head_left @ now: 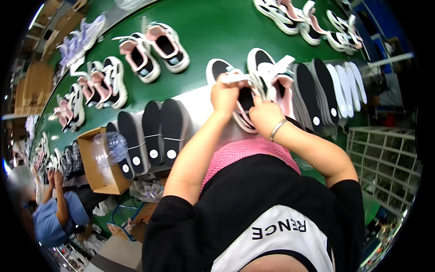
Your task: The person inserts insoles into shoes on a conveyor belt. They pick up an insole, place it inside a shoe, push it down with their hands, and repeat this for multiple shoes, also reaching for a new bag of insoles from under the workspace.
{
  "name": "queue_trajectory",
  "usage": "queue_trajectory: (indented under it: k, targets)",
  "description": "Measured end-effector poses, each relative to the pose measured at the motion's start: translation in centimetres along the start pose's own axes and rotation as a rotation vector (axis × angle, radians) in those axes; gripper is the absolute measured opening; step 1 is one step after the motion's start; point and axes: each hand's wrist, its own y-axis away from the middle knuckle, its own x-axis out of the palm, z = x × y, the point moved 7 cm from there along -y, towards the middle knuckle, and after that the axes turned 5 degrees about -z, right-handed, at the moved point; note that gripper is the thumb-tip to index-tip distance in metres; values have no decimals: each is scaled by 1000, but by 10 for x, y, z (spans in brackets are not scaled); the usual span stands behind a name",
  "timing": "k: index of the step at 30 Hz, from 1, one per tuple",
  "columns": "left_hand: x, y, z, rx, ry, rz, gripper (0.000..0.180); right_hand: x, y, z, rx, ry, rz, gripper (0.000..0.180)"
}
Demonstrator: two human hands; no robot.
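Observation:
A black, white and pink sneaker (245,99) lies at the table's near edge, its toe pointing away from me. My left hand (225,96) is closed on its left side, with fingers at the white strap and tongue. Closed on the right side of its opening is my right hand (267,114), a bracelet on the wrist. The fingertips are partly hidden inside the shoe. A matching sneaker (261,60) stands right beside it, its strap lifted. Stacks of black insoles (306,93) and white insoles (340,90) lie to the right of the pair.
More pink and black sneakers (168,47) stand on the green table (204,27). Bundled black insoles (174,122) lie at left, beside a cardboard box (97,167) holding clear plastic. A white wire rack (383,158) stands at right. Another person (63,213) works at far left.

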Motion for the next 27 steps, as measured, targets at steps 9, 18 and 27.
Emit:
queue_trajectory:
  k: [9, 18, 27]
  targets:
    - [-1, 10, -9, 132, -216, 28, 20, -29, 29, -5, 10, -6, -288, 30]
    - [6, 12, 3, 69, 117, 211, 51, -9, 3, -6, -37, -101, 54, 14]
    - [1, 19, 9, 59, -138, 160, 42, 57, -39, -9, 8, -191, 185, 39]
